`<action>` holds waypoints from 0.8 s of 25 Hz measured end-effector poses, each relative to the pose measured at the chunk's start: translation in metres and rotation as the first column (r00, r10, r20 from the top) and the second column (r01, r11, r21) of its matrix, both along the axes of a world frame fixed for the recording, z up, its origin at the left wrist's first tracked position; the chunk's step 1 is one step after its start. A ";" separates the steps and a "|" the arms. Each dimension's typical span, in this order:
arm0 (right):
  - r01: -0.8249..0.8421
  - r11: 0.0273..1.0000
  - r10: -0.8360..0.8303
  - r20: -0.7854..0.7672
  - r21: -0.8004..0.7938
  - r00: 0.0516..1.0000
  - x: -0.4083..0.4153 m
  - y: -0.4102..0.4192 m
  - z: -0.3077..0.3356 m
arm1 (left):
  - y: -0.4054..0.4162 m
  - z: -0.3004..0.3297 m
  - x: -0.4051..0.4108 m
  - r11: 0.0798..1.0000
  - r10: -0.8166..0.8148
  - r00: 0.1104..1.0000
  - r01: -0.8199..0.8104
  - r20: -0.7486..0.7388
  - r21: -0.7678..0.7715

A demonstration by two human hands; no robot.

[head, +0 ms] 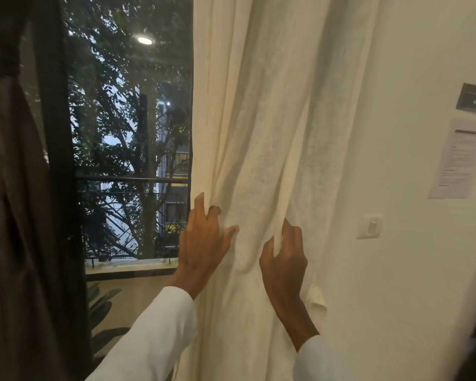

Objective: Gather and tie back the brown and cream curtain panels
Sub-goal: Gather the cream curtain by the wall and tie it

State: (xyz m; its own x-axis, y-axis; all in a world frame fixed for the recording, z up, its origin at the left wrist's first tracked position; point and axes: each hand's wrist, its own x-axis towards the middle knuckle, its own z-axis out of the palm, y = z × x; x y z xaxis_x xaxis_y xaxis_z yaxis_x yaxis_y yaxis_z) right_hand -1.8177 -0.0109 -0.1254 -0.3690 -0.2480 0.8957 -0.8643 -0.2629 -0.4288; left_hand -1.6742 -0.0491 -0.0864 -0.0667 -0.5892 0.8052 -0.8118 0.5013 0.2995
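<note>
- Cream curtain [272,119] hangs right of the window [129,133], up against the white wall [410,78], and it's bunched into folds around hand height.
- Left hand [201,243] is on the curtain's window-side edge, fingers curled into the cloth and thumb pressed on the front, so it's gripping a fold.
- Right hand [285,259] is just beside it, a bit lower, with a pinch of cream cloth clamped between thumb and fingers.
- The hands are close but not touching, there's a puckered bit of fabric between them.
- Both arms are in white sleeves [154,334].
- Brown curtain [8,188] is way over at the left edge, already cinched with a dark band [0,61] near the top.
- On the wall to the right: a light switch [370,225], a taped-up paper [459,160] and a dark plate [474,100] above it.
- Trees and a railing show through the glass.
</note>
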 end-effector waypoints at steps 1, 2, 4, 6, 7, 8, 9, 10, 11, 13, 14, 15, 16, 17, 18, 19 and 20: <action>0.008 1.000 -0.009 -0.021 -0.012 1.000 0.001 0.001 -0.001 | -0.001 -0.001 -0.001 1.000 0.013 1.000 -0.013 0.025 -0.004; 0.012 1.000 -0.013 -0.047 -0.016 0.999 0.003 0.002 -0.002 | -0.002 -0.002 -0.003 1.000 0.021 0.999 -0.020 0.027 -0.020; -0.005 1.000 0.006 -0.098 0.004 0.995 0.008 0.004 -0.003 | -0.002 -0.002 -0.006 0.999 -0.009 1.000 0.009 0.012 -0.037; -0.062 0.998 0.065 -0.138 0.028 0.988 0.012 0.002 -0.005 | 0.002 -0.001 -0.010 0.993 -0.100 0.995 0.101 0.011 -0.069; -0.101 0.994 0.105 -0.162 0.033 0.981 0.014 0.001 -0.006 | 0.003 -0.002 -0.013 0.982 -0.166 0.986 0.165 -0.005 -0.087; -0.143 0.989 0.148 -0.190 0.039 0.971 0.016 0.000 -0.007 | 0.006 -0.003 -0.015 0.970 -0.231 0.971 0.226 -0.054 -0.094; -0.184 0.982 0.189 -0.209 0.046 0.959 0.018 -0.001 -0.009 | 0.009 -0.004 -0.017 0.959 -0.282 0.952 0.274 -0.123 -0.075; -0.227 0.972 0.234 -0.204 0.056 0.951 0.020 -0.001 -0.010 | 0.012 -0.005 -0.019 0.950 -0.312 0.931 0.312 -0.191 -0.035; -0.280 0.957 0.290 -0.181 0.078 0.940 0.022 -0.001 -0.013 | 0.014 -0.006 -0.021 0.939 -0.332 0.912 0.343 -0.239 0.004; -0.390 0.908 0.411 -0.143 0.153 0.900 0.025 0.001 -0.018 | 0.016 -0.005 -0.024 0.929 -0.338 0.901 0.366 -0.273 0.058; -0.433 0.882 0.461 -0.159 0.185 0.873 0.024 0.002 -0.020 | 0.014 -0.004 -0.024 0.933 -0.321 0.905 0.354 -0.278 0.073; -0.460 0.864 0.496 -0.187 0.206 0.848 0.021 0.004 -0.022 | 0.012 -0.003 -0.023 0.938 -0.310 0.905 0.341 -0.291 0.062; -0.459 0.866 0.496 -0.222 0.199 0.839 0.016 0.007 -0.022 | 0.010 -0.003 -0.020 0.941 -0.313 0.899 0.337 -0.308 0.028; -0.420 0.894 0.446 -0.236 0.155 0.863 0.009 0.010 -0.022 | 0.008 -0.003 -0.017 0.944 -0.318 0.896 0.331 -0.310 -0.013; -0.349 0.933 0.361 -0.185 0.091 0.914 -0.001 0.013 -0.021 | 0.009 -0.003 -0.014 0.944 -0.327 0.893 0.326 -0.309 -0.057; -0.264 0.963 0.266 -0.044 0.044 0.963 -0.014 0.015 -0.018 | 0.009 -0.004 -0.011 0.941 -0.336 0.889 0.328 -0.312 -0.081; -0.197 0.979 0.187 0.162 0.053 0.969 -0.026 0.015 -0.015 | 0.012 -0.005 -0.009 0.934 -0.356 0.873 0.345 -0.334 -0.095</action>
